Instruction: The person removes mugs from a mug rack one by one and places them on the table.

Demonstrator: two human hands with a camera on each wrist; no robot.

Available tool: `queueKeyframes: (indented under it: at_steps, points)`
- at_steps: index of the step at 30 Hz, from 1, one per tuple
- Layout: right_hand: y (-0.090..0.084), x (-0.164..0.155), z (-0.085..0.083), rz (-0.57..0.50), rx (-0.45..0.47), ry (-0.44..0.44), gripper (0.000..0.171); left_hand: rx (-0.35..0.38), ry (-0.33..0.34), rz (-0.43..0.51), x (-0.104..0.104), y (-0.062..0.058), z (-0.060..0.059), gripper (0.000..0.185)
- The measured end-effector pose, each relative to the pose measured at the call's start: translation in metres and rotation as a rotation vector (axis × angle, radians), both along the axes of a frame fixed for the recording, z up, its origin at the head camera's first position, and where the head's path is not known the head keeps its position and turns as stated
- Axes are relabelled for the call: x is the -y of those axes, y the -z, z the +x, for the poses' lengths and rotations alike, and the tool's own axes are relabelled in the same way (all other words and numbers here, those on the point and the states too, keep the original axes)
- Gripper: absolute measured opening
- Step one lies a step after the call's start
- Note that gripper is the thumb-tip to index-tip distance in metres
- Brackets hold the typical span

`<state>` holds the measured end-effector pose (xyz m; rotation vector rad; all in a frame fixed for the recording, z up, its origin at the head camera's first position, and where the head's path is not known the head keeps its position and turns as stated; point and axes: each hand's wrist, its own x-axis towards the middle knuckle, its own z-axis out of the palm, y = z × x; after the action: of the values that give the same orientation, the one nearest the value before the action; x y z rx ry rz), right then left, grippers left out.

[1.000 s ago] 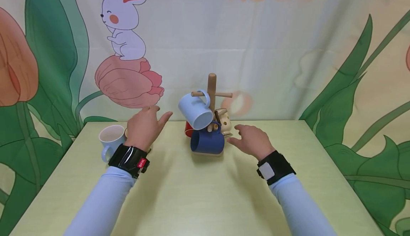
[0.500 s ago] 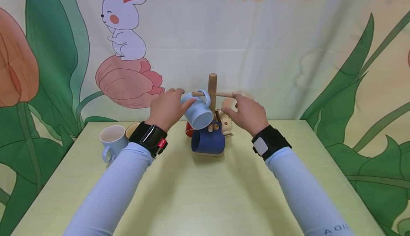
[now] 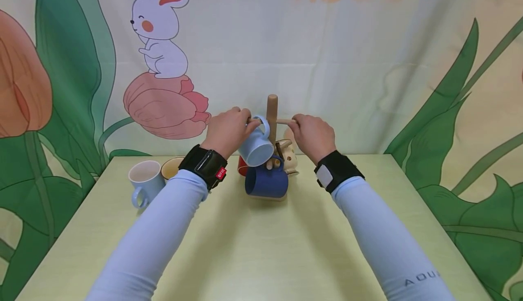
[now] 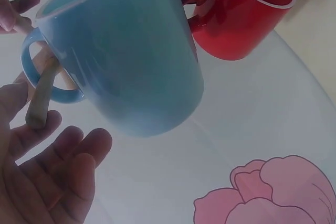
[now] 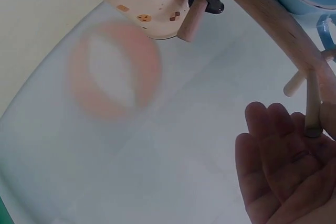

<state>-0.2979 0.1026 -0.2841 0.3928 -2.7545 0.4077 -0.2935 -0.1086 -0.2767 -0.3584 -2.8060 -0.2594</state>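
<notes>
On the rack (image 3: 271,106), pegs (image 5: 313,103) are being pinched by the half-curled left hand (image 3: 227,130) and right hand (image 3: 315,136). Steadiness is perhaps being sought.

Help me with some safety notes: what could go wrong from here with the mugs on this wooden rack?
The light blue mug hangs by its handle on the upper peg the left fingers pinch, so it could slide off if that end dips. The dark blue mug hangs close below, so a jolt might knock them together. The right fingers pinch the end of the opposite peg, so uneven pulling might tip the rack.
</notes>
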Motion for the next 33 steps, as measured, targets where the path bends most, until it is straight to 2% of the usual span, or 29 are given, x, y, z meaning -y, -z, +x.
queueKeyframes:
  at_steps: [13,19,33]
  points:
    - [0.004,-0.002,-0.005,-0.026,-0.029,0.015,0.033,0.0,-0.016,-0.078,-0.01,0.003,-0.003,0.041]
    - [0.003,-0.003,-0.004,-0.021,-0.019,0.032,0.033,-0.015,-0.022,-0.084,-0.014,0.005,-0.004,0.04]
    - [0.002,-0.002,-0.004,-0.009,-0.018,0.042,0.033,0.0,-0.026,-0.059,-0.015,0.006,-0.004,0.036]
